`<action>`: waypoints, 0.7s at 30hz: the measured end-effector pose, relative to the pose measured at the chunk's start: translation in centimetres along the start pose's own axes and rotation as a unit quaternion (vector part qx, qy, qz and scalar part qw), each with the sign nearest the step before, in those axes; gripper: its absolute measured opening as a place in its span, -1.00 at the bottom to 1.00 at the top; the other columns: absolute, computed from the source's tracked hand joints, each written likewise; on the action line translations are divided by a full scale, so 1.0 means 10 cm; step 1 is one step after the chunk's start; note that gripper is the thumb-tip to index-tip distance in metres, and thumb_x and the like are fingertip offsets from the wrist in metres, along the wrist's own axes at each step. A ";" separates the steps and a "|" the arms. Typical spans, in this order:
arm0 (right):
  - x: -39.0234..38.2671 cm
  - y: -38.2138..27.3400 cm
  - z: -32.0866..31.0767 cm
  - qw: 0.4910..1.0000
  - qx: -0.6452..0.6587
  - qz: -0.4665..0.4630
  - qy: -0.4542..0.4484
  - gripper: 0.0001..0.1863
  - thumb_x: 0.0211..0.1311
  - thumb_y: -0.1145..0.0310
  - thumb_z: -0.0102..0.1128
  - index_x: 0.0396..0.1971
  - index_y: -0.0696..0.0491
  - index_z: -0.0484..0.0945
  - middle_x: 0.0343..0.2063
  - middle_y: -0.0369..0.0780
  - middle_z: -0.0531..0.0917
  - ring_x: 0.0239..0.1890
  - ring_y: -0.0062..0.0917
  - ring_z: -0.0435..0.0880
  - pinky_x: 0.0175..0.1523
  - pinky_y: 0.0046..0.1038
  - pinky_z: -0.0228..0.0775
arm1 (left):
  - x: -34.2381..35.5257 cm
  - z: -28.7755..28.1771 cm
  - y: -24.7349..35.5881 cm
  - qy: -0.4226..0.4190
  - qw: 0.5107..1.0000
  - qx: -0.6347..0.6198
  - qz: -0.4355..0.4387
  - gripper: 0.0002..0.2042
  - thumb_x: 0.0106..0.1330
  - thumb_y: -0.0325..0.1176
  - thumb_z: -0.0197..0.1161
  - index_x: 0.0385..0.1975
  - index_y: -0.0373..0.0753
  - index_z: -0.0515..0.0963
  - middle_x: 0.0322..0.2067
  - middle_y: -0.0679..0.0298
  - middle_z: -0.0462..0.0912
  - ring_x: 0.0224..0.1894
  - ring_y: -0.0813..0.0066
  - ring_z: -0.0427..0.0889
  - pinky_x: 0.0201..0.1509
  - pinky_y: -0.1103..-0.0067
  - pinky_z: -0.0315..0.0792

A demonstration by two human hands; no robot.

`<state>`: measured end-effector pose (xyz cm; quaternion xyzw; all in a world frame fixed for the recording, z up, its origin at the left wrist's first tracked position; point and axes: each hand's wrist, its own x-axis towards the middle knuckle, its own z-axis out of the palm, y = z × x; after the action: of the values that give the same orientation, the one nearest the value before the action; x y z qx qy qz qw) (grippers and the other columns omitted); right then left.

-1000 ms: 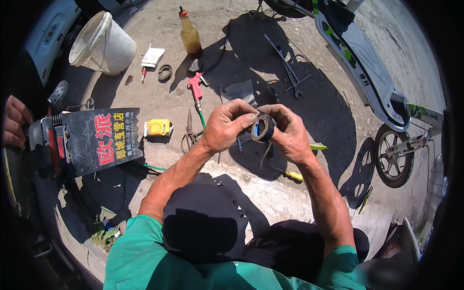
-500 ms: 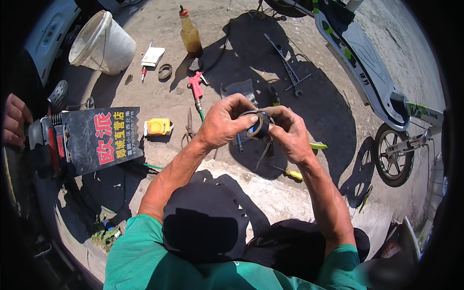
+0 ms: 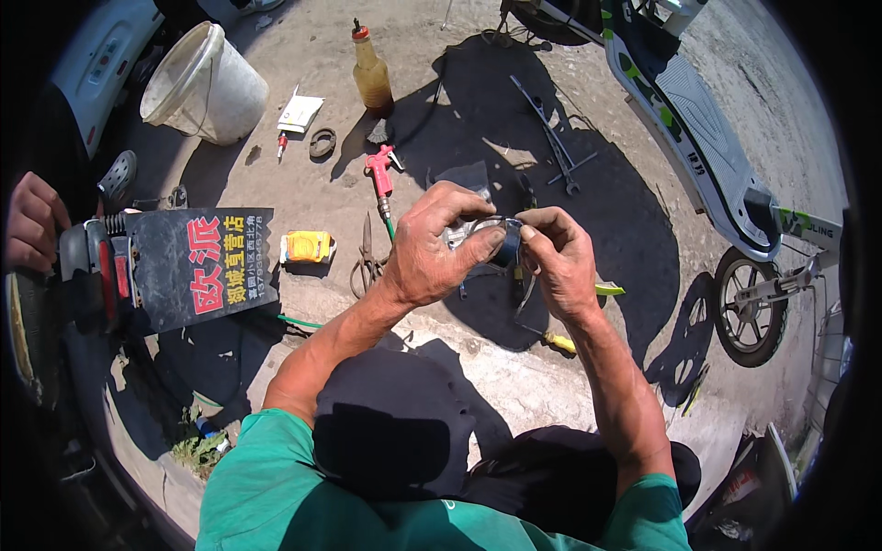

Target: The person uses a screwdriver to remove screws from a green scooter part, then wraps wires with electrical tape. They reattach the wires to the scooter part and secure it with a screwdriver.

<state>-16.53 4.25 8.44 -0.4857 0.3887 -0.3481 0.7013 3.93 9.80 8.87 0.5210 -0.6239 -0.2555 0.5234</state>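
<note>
My left hand [image 3: 430, 241] is closed around a dark roll of tape [image 3: 504, 250], its thumb laid across the roll's near side. Something silvery and crumpled [image 3: 457, 233] shows between that thumb and the fingers. At the roll's right edge, my right hand [image 3: 557, 255] pinches with thumb and forefinger; what lies between the tips is hidden. A thin grey cord [image 3: 527, 296] hangs below the right fingers. Both hands are raised above the ground, close together.
Around lie a red air blow gun [image 3: 379, 173], scissors [image 3: 367, 260], a yellow box [image 3: 307, 247], wrenches [image 3: 557, 147] and a black ring [image 3: 322, 142]. A bottle [image 3: 370, 78] and a white bucket [image 3: 217, 96] stand beyond. Right is a scooter [image 3: 684, 138]; left, another person's hand [image 3: 37, 220].
The roll has turned, so its blue inside no longer shows, and silvery material now appears beside my left thumb. My right fingertips have shifted slightly away from the roll's side.
</note>
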 end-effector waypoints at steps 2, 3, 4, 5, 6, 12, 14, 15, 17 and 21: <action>0.01 0.02 0.01 0.999 -0.018 -0.018 0.032 -0.78 0.37 0.36 0.31 -0.15 0.20 0.58 -0.41 -0.33 0.64 -0.44 -0.80 0.50 -0.35 -0.66 0.34 | 0.02 0.02 0.11 -0.001 0.993 0.086 0.078 -0.71 0.27 -0.32 0.49 -0.10 -0.32 0.67 -0.18 0.15 0.64 -0.17 0.45 0.63 -0.12 0.51 0.55; 0.01 0.04 0.01 0.998 -0.027 -0.026 0.048 -0.78 0.36 0.37 0.32 -0.17 0.20 0.58 -0.40 -0.33 0.64 -0.43 -0.80 0.50 -0.34 -0.66 0.35 | 0.01 0.05 0.17 -0.008 0.998 0.054 0.037 -0.71 0.26 -0.29 0.51 -0.15 -0.35 0.67 -0.22 0.14 0.65 -0.26 0.46 0.61 -0.23 0.54 0.50; 0.01 0.03 0.01 0.998 -0.028 -0.027 0.053 -0.79 0.35 0.38 0.32 -0.18 0.20 0.57 -0.39 -0.33 0.64 -0.43 -0.80 0.50 -0.34 -0.67 0.35 | 0.01 0.07 0.19 -0.027 0.999 0.038 -0.002 -0.72 0.26 -0.30 0.51 -0.16 -0.36 0.67 -0.23 0.15 0.65 -0.27 0.46 0.61 -0.24 0.54 0.49; 0.01 0.02 0.01 0.997 -0.030 -0.028 0.059 -0.80 0.34 0.39 0.33 -0.19 0.20 0.56 -0.39 -0.33 0.63 -0.43 -0.79 0.50 -0.34 -0.67 0.35 | 0.01 0.10 0.19 -0.046 0.998 0.022 -0.042 -0.72 0.27 -0.31 0.50 -0.18 -0.37 0.66 -0.25 0.16 0.65 -0.29 0.47 0.60 -0.25 0.54 0.48; 0.00 0.03 0.00 0.997 -0.032 -0.029 0.064 -0.80 0.34 0.40 0.33 -0.20 0.20 0.56 -0.38 -0.33 0.63 -0.42 -0.79 0.51 -0.34 -0.67 0.36 | 0.00 0.11 0.20 -0.065 0.995 0.006 -0.081 -0.73 0.27 -0.32 0.50 -0.20 -0.38 0.66 -0.27 0.16 0.65 -0.30 0.47 0.60 -0.26 0.54 0.47; -0.03 0.10 0.03 0.990 0.122 0.005 0.069 -0.88 0.34 0.47 0.32 -0.26 0.11 0.53 -0.52 -0.39 0.53 -0.60 -0.81 0.34 -0.53 -0.66 0.12 | -0.01 0.23 0.17 -0.039 0.992 -0.006 -0.120 -0.75 0.24 -0.30 0.48 -0.34 -0.37 0.62 -0.37 0.13 0.57 -0.37 0.34 0.59 -0.26 0.42 0.49; -0.04 0.05 0.09 0.988 0.130 0.029 0.080 -0.91 0.37 0.45 0.27 -0.28 0.08 0.52 -0.54 -0.40 0.50 -0.61 -0.80 0.32 -0.53 -0.65 0.11 | -0.06 0.28 0.10 -0.016 0.993 0.009 -0.119 -0.76 0.24 -0.31 0.49 -0.34 -0.36 0.62 -0.36 0.13 0.57 -0.38 0.35 0.60 -0.27 0.44 0.49; -0.05 0.08 0.12 0.984 0.155 0.037 0.084 -0.91 0.38 0.44 0.26 -0.28 0.07 0.52 -0.55 -0.41 0.49 -0.62 -0.80 0.31 -0.53 -0.64 0.11 | -0.09 0.33 0.10 0.011 0.990 -0.026 -0.136 -0.77 0.21 -0.35 0.51 -0.35 -0.36 0.62 -0.37 0.13 0.57 -0.39 0.33 0.60 -0.30 0.45 0.49; -0.04 0.09 0.16 0.974 0.205 0.047 0.088 -0.92 0.40 0.43 0.22 -0.29 0.06 0.51 -0.57 -0.41 0.46 -0.62 -0.79 0.30 -0.53 -0.63 0.10 | -0.11 0.38 0.05 0.041 0.994 -0.004 -0.106 -0.77 0.19 -0.36 0.52 -0.35 -0.35 0.61 -0.38 0.14 0.57 -0.40 0.31 0.61 -0.31 0.44 0.50; -0.05 0.11 0.20 0.971 0.220 0.048 0.086 -0.94 0.41 0.44 0.19 -0.29 0.04 0.49 -0.57 -0.39 0.45 -0.62 -0.78 0.28 -0.53 -0.63 0.10 | -0.12 0.35 0.04 0.069 0.992 0.035 -0.100 -0.74 0.11 -0.37 0.58 -0.35 -0.33 0.62 -0.36 0.16 0.59 -0.37 0.29 0.63 -0.33 0.41 0.50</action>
<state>-14.88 5.77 7.96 -0.2686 0.3845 -0.4318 0.7704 0.45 10.25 7.59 0.6152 -0.5397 -0.2480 0.5184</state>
